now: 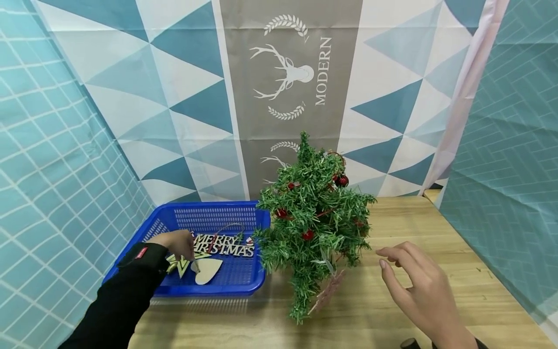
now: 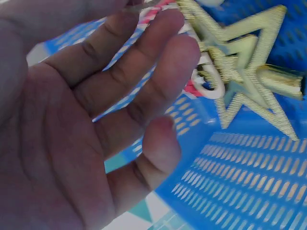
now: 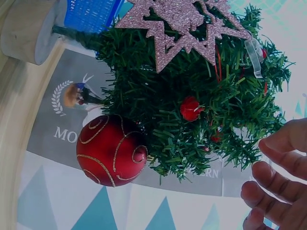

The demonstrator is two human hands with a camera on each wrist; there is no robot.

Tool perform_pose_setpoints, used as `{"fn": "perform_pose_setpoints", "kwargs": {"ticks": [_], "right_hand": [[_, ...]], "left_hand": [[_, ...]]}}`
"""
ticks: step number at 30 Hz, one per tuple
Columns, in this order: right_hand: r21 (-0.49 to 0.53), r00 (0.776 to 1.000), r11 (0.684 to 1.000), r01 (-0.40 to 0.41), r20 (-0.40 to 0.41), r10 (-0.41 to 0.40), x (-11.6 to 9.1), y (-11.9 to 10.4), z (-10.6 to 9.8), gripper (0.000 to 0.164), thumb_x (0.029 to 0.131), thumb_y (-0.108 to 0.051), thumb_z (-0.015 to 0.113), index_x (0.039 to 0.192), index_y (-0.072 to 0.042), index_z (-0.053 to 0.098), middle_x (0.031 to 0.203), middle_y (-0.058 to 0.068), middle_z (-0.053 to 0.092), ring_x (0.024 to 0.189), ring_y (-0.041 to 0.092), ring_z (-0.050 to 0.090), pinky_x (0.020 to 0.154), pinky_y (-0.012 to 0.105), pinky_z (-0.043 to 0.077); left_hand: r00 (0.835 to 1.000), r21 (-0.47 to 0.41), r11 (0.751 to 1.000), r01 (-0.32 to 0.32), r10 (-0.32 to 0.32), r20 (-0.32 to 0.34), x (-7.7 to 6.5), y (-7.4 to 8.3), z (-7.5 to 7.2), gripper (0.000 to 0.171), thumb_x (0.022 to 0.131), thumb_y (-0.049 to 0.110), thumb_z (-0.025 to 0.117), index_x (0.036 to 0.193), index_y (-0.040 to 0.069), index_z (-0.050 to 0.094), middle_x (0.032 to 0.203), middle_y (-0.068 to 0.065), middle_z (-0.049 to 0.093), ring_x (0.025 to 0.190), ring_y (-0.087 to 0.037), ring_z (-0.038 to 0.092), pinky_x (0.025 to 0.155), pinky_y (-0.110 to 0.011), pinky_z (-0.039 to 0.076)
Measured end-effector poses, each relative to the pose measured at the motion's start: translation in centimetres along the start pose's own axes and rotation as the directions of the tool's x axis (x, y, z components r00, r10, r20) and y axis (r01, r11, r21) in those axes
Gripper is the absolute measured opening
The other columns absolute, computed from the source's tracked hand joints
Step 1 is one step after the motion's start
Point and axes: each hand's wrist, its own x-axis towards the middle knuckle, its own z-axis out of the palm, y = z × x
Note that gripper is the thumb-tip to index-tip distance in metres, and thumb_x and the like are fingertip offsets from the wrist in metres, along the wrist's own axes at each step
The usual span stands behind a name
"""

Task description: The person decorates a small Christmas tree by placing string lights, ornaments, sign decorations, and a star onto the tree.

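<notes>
My left hand reaches down into the blue basket. Its thumb and index finger pinch the edge of a pale wooden heart ornament; the exact grip is mostly hidden. In the left wrist view the other fingers are loosely bent, beside a gold star ornament. A "Merry Christmas" letter sign lies behind the heart. My right hand hovers with bent fingers, holding nothing, to the right of a small green Christmas tree. The right wrist view shows its fingertips close to the branches.
Hanging on the tree are a red bauble with gold swirls, a pink glitter snowflake-like ornament and several red berries. Its round base stands on the wooden table. Patterned curtains enclose the back and sides.
</notes>
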Motion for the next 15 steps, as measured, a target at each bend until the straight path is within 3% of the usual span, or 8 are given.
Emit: {"fn": "perform_pose_setpoints", "kwargs": {"ticks": [7,13,15], "right_hand": [[-0.002,1.000,1.000,-0.009,0.010,0.009,-0.1,-0.3,-0.1,0.018,0.086,-0.024,0.051,0.086,-0.014,0.066,0.078,-0.010,0.055,0.069,0.004,0.048,0.062,0.016,0.039],[0.001,1.000,1.000,0.007,-0.002,-0.007,-0.1,-0.7,-0.1,0.021,0.087,-0.026,0.049,0.085,-0.013,0.066,0.078,-0.009,0.056,0.068,0.003,0.049,0.061,0.016,0.040],[0.004,1.000,1.000,0.017,-0.011,-0.017,0.1,-0.9,-0.2,0.024,0.088,-0.027,0.048,0.086,-0.011,0.066,0.078,-0.008,0.056,0.067,0.003,0.049,0.061,0.015,0.040]], "left_hand": [[0.987,-0.006,0.993,-0.119,0.118,-0.114,-2.2,1.5,-1.2,0.007,0.081,0.008,0.059,0.075,0.005,0.060,0.064,0.000,0.049,0.056,-0.012,0.040,0.052,-0.028,0.033],[0.953,-0.011,0.969,-0.245,0.239,-0.186,-5.1,3.7,-2.2,0.006,0.085,0.009,0.054,0.080,0.008,0.056,0.071,0.000,0.050,0.063,-0.013,0.040,0.059,-0.031,0.034],[0.933,0.018,0.954,-0.300,0.297,-0.206,-6.2,4.6,-2.5,0.006,0.086,0.009,0.053,0.082,0.011,0.056,0.074,0.001,0.050,0.065,-0.013,0.042,0.060,-0.031,0.035]]}}
